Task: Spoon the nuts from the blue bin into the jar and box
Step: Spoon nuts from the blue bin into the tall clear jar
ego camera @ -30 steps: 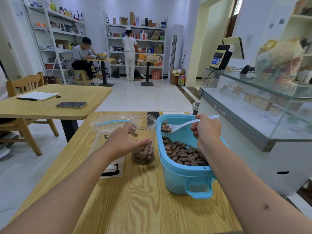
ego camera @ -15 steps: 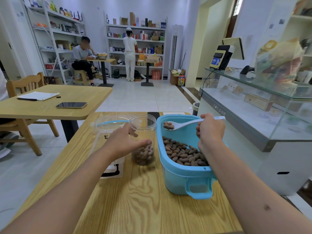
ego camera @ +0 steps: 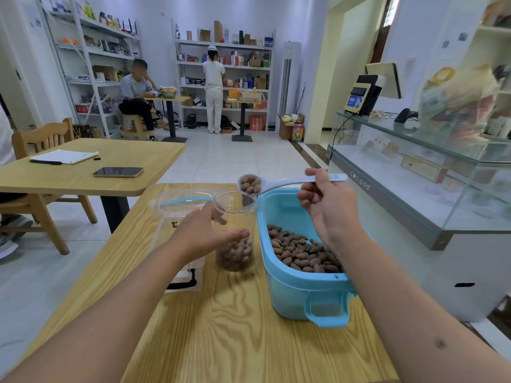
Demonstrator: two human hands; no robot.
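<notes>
My right hand (ego camera: 329,208) has lifted the loaded white spoon (ego camera: 276,183) out of the blue bin (ego camera: 304,294), so the tip comes next; its nuts (ego camera: 250,185) hang over the jar (ego camera: 235,233) mouth, at ten o'clock from my pinching fingers (ego camera: 318,175); my left hand (ego camera: 204,233) grips the jar.

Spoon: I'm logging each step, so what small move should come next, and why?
Probably tip the spoon to drop its nuts into the jar: the loaded bowl hangs over the jar's open mouth, and the left hand steadies the jar.
</notes>
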